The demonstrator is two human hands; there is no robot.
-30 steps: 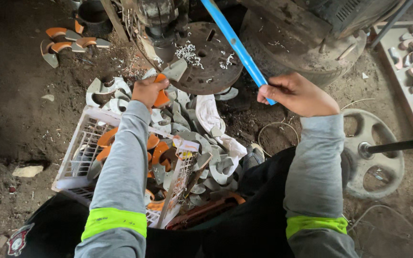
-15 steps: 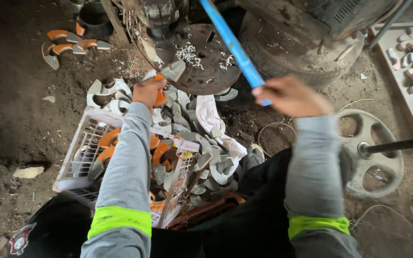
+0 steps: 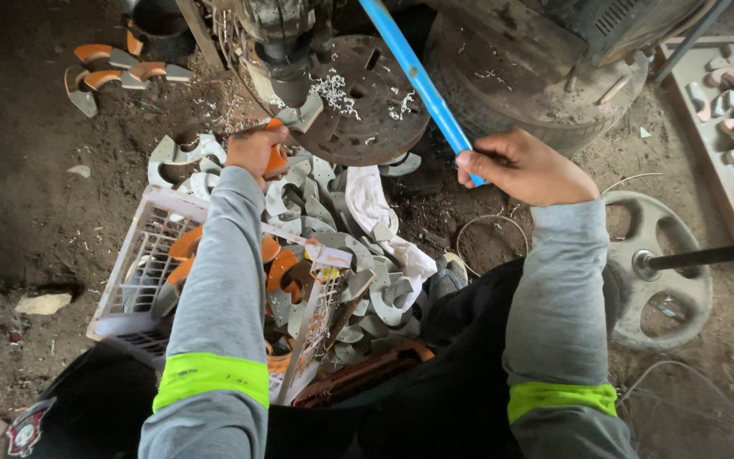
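Fingers of my right hand (image 3: 524,166) wrap tight around the blue lever (image 3: 418,81) slanting over the round drill table (image 3: 358,98), while my left hand (image 3: 252,151) pinches an orange curved piece (image 3: 275,160) at that table's edge, above the white crate (image 3: 142,272) heaped with grey and orange pieces.

white crate (image 3: 142,255), spoked wheel (image 3: 669,280), white rag (image 3: 375,204).
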